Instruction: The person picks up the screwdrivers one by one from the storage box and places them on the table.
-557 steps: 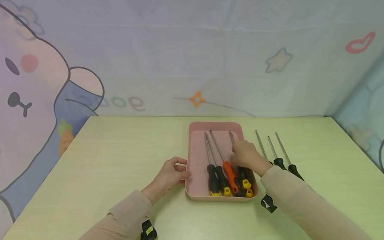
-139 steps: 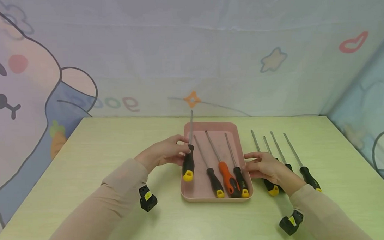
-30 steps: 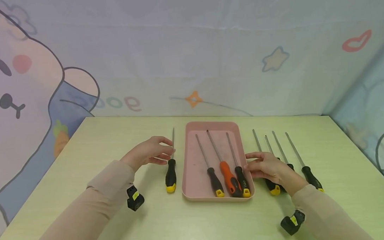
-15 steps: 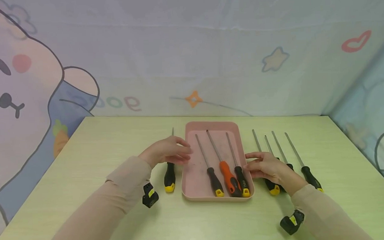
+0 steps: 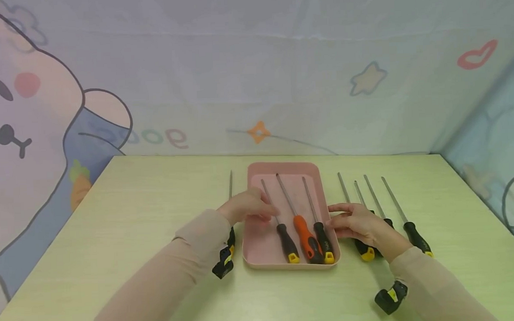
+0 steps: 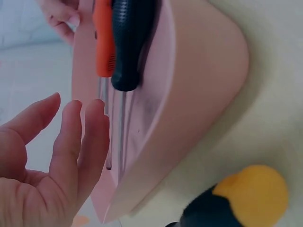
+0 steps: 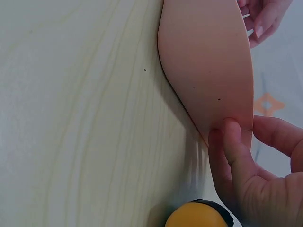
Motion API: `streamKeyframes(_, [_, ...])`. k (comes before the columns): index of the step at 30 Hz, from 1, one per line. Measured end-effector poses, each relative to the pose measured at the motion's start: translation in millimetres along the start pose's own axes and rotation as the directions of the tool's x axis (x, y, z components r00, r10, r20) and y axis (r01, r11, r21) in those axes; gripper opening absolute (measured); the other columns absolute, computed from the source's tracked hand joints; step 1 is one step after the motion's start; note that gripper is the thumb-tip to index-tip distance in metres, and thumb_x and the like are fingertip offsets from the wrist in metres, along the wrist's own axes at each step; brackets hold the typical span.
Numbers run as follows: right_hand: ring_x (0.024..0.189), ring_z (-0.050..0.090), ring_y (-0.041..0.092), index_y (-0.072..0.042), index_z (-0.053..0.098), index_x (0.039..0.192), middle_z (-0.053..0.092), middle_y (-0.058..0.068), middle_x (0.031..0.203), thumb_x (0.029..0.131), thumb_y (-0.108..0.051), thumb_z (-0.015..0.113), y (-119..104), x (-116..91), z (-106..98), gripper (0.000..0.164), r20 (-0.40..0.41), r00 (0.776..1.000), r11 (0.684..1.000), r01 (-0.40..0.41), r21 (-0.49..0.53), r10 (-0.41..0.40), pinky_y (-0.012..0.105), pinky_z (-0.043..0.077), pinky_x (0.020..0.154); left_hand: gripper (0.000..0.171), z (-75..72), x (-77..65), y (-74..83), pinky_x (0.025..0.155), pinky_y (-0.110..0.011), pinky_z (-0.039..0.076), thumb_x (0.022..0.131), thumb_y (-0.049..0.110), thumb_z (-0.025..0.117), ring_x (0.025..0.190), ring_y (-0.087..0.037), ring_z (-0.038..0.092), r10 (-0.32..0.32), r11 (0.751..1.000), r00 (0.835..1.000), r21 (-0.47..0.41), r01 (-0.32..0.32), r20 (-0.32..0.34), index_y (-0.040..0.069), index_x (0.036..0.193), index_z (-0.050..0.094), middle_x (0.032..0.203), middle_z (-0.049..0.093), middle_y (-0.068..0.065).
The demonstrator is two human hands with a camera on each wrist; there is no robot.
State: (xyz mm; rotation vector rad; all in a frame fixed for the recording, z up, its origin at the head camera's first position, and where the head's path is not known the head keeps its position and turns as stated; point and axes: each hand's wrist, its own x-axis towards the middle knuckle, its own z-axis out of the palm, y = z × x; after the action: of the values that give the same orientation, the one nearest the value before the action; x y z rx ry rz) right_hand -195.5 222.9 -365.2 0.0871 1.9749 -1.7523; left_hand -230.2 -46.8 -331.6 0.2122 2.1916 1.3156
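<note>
- Left hand (image 5: 250, 205): released, fingers apart and holding nothing; it hangs over the tray's left half, beside a shaft. Whether it touches that shaft cannot be told.
- Right hand (image 5: 356, 222): grips the tray's right side, fingertips against the outer wall, one digit at the rim.
- Pink tray (image 5: 283, 168): mid-scene, containing three screwdrivers side by side, handles near, tips far. Left to right: left black screwdriver (image 5: 287, 242), orange screwdriver (image 5: 302, 226), right black screwdriver (image 5: 323, 238).
- Lone screwdriver (image 5: 230, 185): on the bench (image 5: 164, 192) left of the tray, its handle partly hidden by the left sleeve (image 5: 204, 231).
- Right-hand group (image 5: 417, 237): four screwdrivers on the bench right of the tray, partly covered by the right hand.
- Progress (judged): partway; five screwdrivers lie outside the tray, one left and four right, and three inside appear left to handle.
</note>
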Motion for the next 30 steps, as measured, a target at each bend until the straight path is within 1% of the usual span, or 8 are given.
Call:
streamKeyframes(3, [0.086, 0.064, 0.015, 0.014, 0.024, 0.138, 0.057, 0.018, 0.109, 0.088, 0.003, 0.057, -0.6, -0.1, -0.4, 0.061, -0.001, 1.000, 1.000, 0.001, -0.001, -0.001, 0.034, 0.054, 0.079, 0.026, 7.3, 0.9, 0.8, 0.072, -0.027, 0.051, 0.082, 0.008, 0.068, 0.062, -0.015, 0.058, -0.009, 0.998, 1.000, 0.060, 0.011, -0.026, 0.005, 0.069, 0.045, 0.069, 0.051, -0.004])
streamKeyframes(5, [0.086, 0.064, 0.015, 0.014, 0.024, 0.138, 0.057, 0.018, 0.109, 0.088, 0.003, 0.057, -0.5, -0.1, -0.6, 0.061, 0.001, 1.000, 1.000, 0.003, 0.000, -0.003, 0.034, 0.054, 0.079, 0.026, 12.5, 2.9, -1.0, 0.070, -0.025, 0.049, 0.081, 0.009, 0.068, 0.060, -0.015, 0.058, -0.030, 0.996, 0.999, 0.082, 0.033, -0.033, 0.005, 0.068, 0.046, 0.068, 0.052, -0.005])
streamKeyframes(6, [0.086, 0.064, 0.015, 0.014, 0.024, 0.138, 0.057, 0.018, 0.108, 0.088, 0.003, 0.057, -0.2, 0.0, -0.6, 0.061, 0.002, 1.000, 1.000, 0.003, 0.002, -0.003, 0.034, 0.054, 0.079, 0.025, 15.3, 4.0, -2.3, 0.069, -0.025, 0.049, 0.081, 0.009, 0.068, 0.059, -0.015, 0.059, -0.044, 0.995, 0.998, 0.083, 0.047, -0.033, 0.005, 0.069, 0.047, 0.069, 0.053, -0.005])
streamKeyframes(9, [0.086, 0.064, 0.015, 0.014, 0.023, 0.139, 0.057, 0.018, 0.108, 0.088, 0.003, 0.057, 1.2, 0.2, -0.3, 0.062, 0.005, 1.000, 1.000, 0.005, 0.006, -0.005, 0.033, 0.054, 0.079, 0.023, 23.4, 8.9, -7.9, 0.067, -0.023, 0.050, 0.080, 0.010, 0.068, 0.053, -0.015, 0.062, -0.041, 0.992, 0.999, 0.118, 0.042, -0.010, 0.005, 0.065, 0.051, 0.060, 0.057, -0.006])
streamKeyframes(14, [0.087, 0.064, 0.015, 0.014, 0.024, 0.139, 0.057, 0.018, 0.109, 0.088, 0.003, 0.057, 3.3, 0.4, 0.3, 0.062, 0.005, 1.000, 1.000, 0.008, 0.003, -0.008, 0.033, 0.054, 0.079, 0.020, 37.1, 7.4, -10.1, 0.069, -0.024, 0.051, 0.082, 0.014, 0.069, 0.055, -0.018, 0.065, -0.068, 0.981, 0.997, 0.177, 0.075, -0.042, 0.001, 0.078, 0.055, 0.066, 0.062, -0.011])
streamKeyframes(18, [0.087, 0.064, 0.014, 0.014, 0.024, 0.139, 0.056, 0.019, 0.111, 0.088, 0.003, 0.057, 3.7, -0.1, -0.3, 0.062, 0.006, 1.000, 1.000, 0.009, 0.004, -0.009, 0.033, 0.054, 0.079, 0.022, 45.4, 6.0, -9.1, 0.061, -0.025, 0.053, 0.081, 0.014, 0.070, 0.053, -0.019, 0.064, -0.075, 0.980, 0.995, 0.178, 0.086, -0.069, -0.001, 0.083, 0.052, 0.071, 0.060, -0.011])
streamKeyframes(25, [0.087, 0.064, 0.015, 0.014, 0.024, 0.139, 0.057, 0.018, 0.110, 0.088, 0.001, 0.058, 2.6, -0.1, -0.6, 0.062, 0.008, 1.000, 1.000, 0.010, -0.003, -0.010, 0.033, 0.054, 0.079, 0.023, 52.2, 8.9, -9.0, 0.055, -0.022, 0.051, 0.082, 0.018, 0.068, 0.048, -0.016, 0.063, -0.083, 0.968, 0.991, 0.228, 0.104, -0.103, 0.001, 0.079, 0.053, 0.060, 0.061, -0.010])
streamKeyframes(30, [0.086, 0.064, 0.014, 0.014, 0.023, 0.139, 0.058, 0.017, 0.108, 0.088, 0.002, 0.057, 1.6, -0.5, -1.1, 0.062, 0.005, 1.000, 1.000, 0.008, -0.005, -0.008, 0.033, 0.054, 0.079, 0.018, 53.0, 9.2, -6.9, 0.052, -0.023, 0.051, 0.083, 0.011, 0.065, 0.050, -0.020, 0.064, -0.064, 0.971, 0.991, 0.220, 0.088, -0.117, 0.000, 0.081, 0.051, 0.068, 0.060, -0.012])
